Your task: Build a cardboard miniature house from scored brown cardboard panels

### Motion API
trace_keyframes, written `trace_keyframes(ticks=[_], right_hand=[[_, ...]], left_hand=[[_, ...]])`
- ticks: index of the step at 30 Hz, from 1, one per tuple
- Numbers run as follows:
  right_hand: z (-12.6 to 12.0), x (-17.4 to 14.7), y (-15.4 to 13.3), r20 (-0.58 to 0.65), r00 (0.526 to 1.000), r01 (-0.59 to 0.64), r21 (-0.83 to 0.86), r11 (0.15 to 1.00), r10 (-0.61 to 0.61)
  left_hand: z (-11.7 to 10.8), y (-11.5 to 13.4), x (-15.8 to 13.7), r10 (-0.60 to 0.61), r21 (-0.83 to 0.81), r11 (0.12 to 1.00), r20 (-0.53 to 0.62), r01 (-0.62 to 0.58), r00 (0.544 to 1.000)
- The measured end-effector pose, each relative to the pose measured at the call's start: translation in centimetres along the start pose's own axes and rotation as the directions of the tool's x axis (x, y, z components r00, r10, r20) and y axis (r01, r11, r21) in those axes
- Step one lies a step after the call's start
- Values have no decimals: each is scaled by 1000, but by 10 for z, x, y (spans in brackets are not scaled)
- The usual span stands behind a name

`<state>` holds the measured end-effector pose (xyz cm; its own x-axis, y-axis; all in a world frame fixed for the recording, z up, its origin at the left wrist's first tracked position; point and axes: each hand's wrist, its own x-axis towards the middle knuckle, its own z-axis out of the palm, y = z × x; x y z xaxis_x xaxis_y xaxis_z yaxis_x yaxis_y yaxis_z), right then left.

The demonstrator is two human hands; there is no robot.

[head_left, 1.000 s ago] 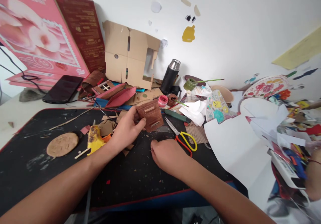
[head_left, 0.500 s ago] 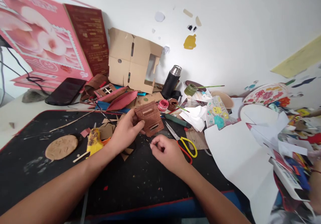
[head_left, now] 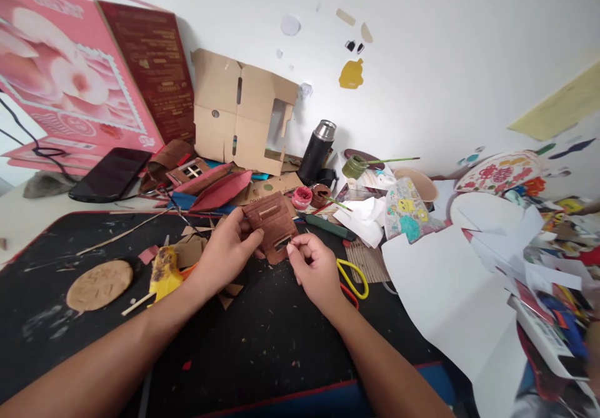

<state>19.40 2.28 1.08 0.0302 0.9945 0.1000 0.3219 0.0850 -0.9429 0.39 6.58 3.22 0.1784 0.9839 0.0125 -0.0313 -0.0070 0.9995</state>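
Observation:
My left hand [head_left: 237, 241] grips a small brown-painted cardboard panel [head_left: 270, 223] by its left edge, holding it tilted over the black mat [head_left: 262, 337]. Two slots are cut in the panel, one high and one low. At the lower slot, my right hand [head_left: 315, 264] has thumb and forefinger pinched together, touching the panel's right side. Whatever the pinch holds is too small to make out. Scissors with yellow and orange handles [head_left: 355, 278] lie behind my right hand, their blades hidden by it.
A yellow glue gun [head_left: 164, 274] and a round cardboard disc [head_left: 100, 285] lie left. Behind stand paint jars [head_left: 301, 197], a black thermos [head_left: 317, 152] and a cut cardboard sheet [head_left: 220, 121]. A green-handled tool [head_left: 328, 225] lies mid-table; white paper [head_left: 435, 293] spreads right.
My right hand has moved up and closer, from just below the panel to its lower slot. My left hand still holds the panel. The whole view has shifted slightly.

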Motion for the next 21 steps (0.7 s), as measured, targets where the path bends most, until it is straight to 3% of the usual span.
trace_keyframes(ticks=[21], right_hand=[[3, -4, 12, -34, 999, 11, -61, 998, -13]], left_hand=[[1, 0, -1, -8, -19, 1000, 37, 9, 999]])
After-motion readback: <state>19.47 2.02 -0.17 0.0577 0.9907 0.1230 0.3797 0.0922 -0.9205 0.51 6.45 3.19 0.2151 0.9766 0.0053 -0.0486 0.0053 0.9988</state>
